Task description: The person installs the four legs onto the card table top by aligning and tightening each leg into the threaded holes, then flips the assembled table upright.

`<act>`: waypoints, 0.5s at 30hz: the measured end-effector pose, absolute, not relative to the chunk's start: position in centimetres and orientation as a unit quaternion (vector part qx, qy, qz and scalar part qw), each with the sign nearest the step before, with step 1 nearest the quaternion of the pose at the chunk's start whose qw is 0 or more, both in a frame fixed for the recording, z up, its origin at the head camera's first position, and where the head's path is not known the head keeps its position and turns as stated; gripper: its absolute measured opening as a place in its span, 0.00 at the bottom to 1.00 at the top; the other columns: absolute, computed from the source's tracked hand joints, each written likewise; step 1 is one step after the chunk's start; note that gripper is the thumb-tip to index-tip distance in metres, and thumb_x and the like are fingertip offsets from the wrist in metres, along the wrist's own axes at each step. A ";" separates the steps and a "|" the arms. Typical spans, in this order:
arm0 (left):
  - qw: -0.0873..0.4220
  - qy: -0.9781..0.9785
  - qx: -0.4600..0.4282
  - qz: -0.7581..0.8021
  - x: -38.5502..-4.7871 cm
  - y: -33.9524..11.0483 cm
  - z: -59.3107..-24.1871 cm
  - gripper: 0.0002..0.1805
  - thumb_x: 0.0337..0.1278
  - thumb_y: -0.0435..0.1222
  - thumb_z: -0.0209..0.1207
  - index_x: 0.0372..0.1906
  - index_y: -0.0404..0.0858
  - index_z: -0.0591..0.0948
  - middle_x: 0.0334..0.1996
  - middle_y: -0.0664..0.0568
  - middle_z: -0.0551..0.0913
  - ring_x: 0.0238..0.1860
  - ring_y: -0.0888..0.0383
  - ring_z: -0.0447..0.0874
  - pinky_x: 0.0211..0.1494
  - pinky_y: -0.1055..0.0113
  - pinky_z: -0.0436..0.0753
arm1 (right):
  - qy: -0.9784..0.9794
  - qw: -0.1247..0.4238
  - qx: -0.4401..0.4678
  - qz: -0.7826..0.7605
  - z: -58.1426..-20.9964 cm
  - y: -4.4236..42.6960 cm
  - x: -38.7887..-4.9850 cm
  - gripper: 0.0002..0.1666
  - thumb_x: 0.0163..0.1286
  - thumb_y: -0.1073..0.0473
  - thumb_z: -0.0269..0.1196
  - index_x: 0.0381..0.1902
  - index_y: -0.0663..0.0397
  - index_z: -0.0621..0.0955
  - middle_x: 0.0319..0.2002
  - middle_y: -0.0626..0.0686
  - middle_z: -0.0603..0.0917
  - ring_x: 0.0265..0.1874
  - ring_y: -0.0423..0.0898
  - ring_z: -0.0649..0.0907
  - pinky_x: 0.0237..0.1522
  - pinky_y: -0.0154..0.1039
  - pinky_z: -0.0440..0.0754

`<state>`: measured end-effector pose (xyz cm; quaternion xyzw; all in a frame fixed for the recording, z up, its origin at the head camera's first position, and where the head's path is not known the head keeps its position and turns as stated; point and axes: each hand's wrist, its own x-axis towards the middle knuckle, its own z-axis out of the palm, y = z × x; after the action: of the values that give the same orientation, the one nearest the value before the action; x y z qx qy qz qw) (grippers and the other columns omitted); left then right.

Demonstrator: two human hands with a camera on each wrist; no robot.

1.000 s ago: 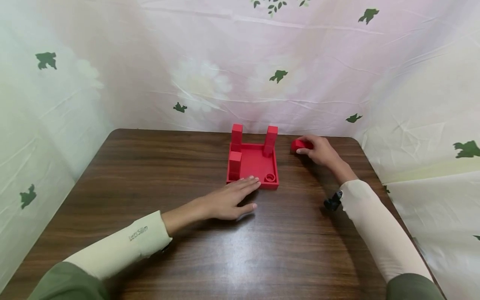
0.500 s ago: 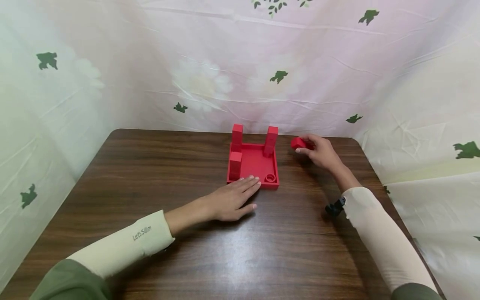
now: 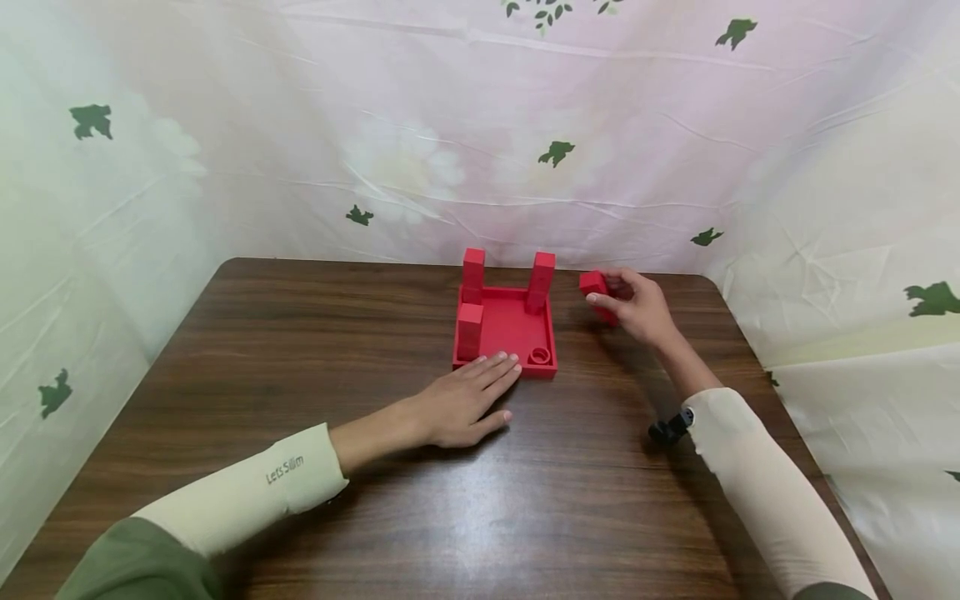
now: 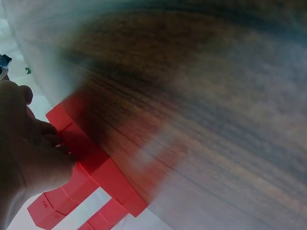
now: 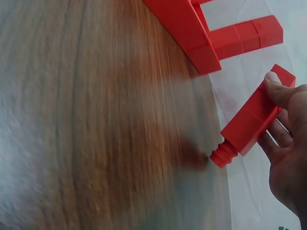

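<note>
A red square tray [image 3: 517, 325] with a raised rim carries three upright red posts, among them the front left post [image 3: 470, 332]. At its front right corner is a round threaded socket [image 3: 539, 357]. My left hand [image 3: 459, 404] lies with straight fingers against the tray's front edge. To the right of the tray, my right hand [image 3: 643, 310] pinches a red square post [image 5: 254, 115] between thumb and fingers. In the right wrist view this post is tilted, its threaded end [image 5: 223, 154] pointing down toward the table and the thumb near its other end.
The dark wooden table [image 3: 360, 333] extends around the tray. White cloth with flower and green bird prints [image 3: 557, 153] hangs behind the table's back edge and at both sides. A black wrist camera [image 3: 670, 427] sits under the right wrist.
My right hand has raised the red post from lying on the table and turned it, so its threaded end tips downward. The left hand and tray have stayed in place.
</note>
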<state>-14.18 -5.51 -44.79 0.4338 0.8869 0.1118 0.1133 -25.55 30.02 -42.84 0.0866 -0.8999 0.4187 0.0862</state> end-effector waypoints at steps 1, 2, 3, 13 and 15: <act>0.113 0.887 0.434 0.113 -14.2 -5.5 -44.8 0.43 0.91 0.55 0.47 0.94 0.37 0.50 0.95 0.43 0.49 0.96 0.47 0.42 0.99 0.51 0.47 | -0.898 0.085 0.084 0.424 -42.8 29.9 -25.4 0.31 0.78 0.55 0.76 0.73 0.60 0.83 0.64 0.66 0.89 0.58 0.53 0.86 0.55 0.21 0.77; 0.113 0.886 0.434 0.115 -14.2 -5.5 -44.8 0.43 0.91 0.55 0.47 0.94 0.37 0.50 0.95 0.43 0.49 0.96 0.47 0.42 0.99 0.51 0.47 | -0.895 0.083 0.080 0.431 -42.8 29.7 -25.3 0.31 0.79 0.55 0.76 0.73 0.60 0.83 0.64 0.66 0.89 0.59 0.52 0.86 0.56 0.21 0.77; 0.113 0.886 0.434 0.117 -14.2 -5.5 -44.8 0.43 0.91 0.55 0.47 0.94 0.37 0.51 0.95 0.43 0.49 0.96 0.46 0.43 0.99 0.51 0.47 | -0.892 0.081 0.076 0.437 -42.7 29.6 -25.1 0.31 0.79 0.54 0.76 0.74 0.59 0.83 0.65 0.65 0.88 0.59 0.50 0.86 0.57 0.22 0.78; 0.113 0.883 0.437 0.128 -14.3 -5.6 -44.8 0.42 0.92 0.53 0.47 0.93 0.37 0.51 0.95 0.43 0.50 0.96 0.46 0.44 0.99 0.50 0.49 | -0.865 0.072 0.058 0.492 -42.5 28.8 -24.1 0.34 0.79 0.53 0.76 0.75 0.61 0.80 0.67 0.63 0.87 0.56 0.32 0.84 0.65 0.23 0.82; 0.112 0.883 0.438 0.128 -14.4 -5.6 -44.9 0.42 0.92 0.53 0.47 0.93 0.37 0.51 0.95 0.43 0.50 0.96 0.47 0.43 0.99 0.51 0.49 | -0.861 0.076 0.061 0.499 -42.4 28.7 -23.9 0.34 0.79 0.53 0.76 0.75 0.61 0.80 0.66 0.62 0.88 0.55 0.30 0.84 0.64 0.22 0.81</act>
<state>-14.38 -5.64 -44.89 0.4375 0.8830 0.1278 0.1124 -23.94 28.68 -42.43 0.0609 -0.8610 0.4993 0.0757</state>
